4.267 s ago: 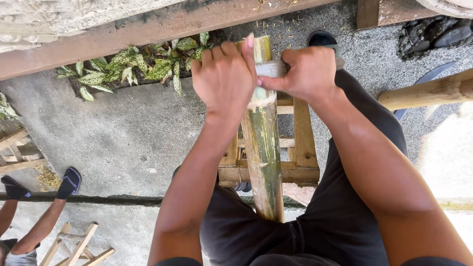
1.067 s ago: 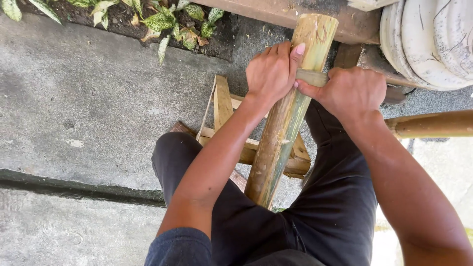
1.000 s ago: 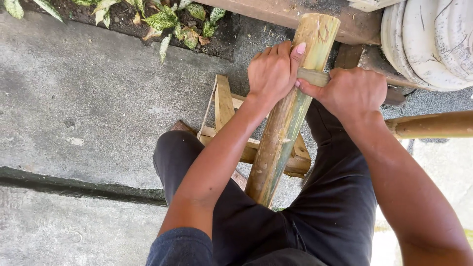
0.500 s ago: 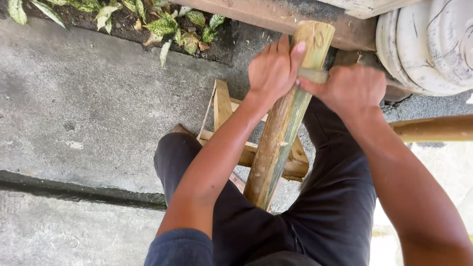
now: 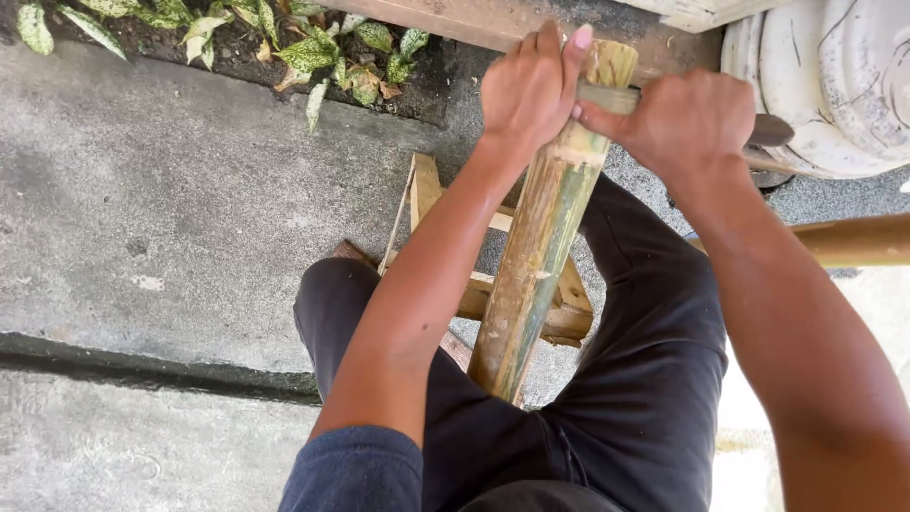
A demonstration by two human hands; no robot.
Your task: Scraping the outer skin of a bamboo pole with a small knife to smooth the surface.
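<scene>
Since half a second ago both hands have slid slightly higher along the pole, while the view has tipped so the white discs at 2 o'clock show less. Left hand (image 5: 529,87) presses on the upper end of the long green-and-tan bamboo pole (image 5: 538,246), fingers extended and laid against its side rather than wrapped around it. Right hand (image 5: 684,118) is closed in a fist on the handle of a flat grey blade (image 5: 607,97), which lies across the pole just below its cut top. Pole leans from 12 o'clock down to the middle, its lower end between the person's dark-trousered knees (image 5: 654,379). Behind it, partly hidden by the left forearm, stands a small pale wooden frame (image 5: 425,194). At 3 o'clock a brown round wooden bar (image 5: 853,242) passes behind the right forearm. Stacked white discs (image 5: 834,76) sit at 2 o'clock; speckled green leaves (image 5: 313,52) at 11 o'clock; grey concrete floor (image 5: 161,228) at 9 o'clock.
</scene>
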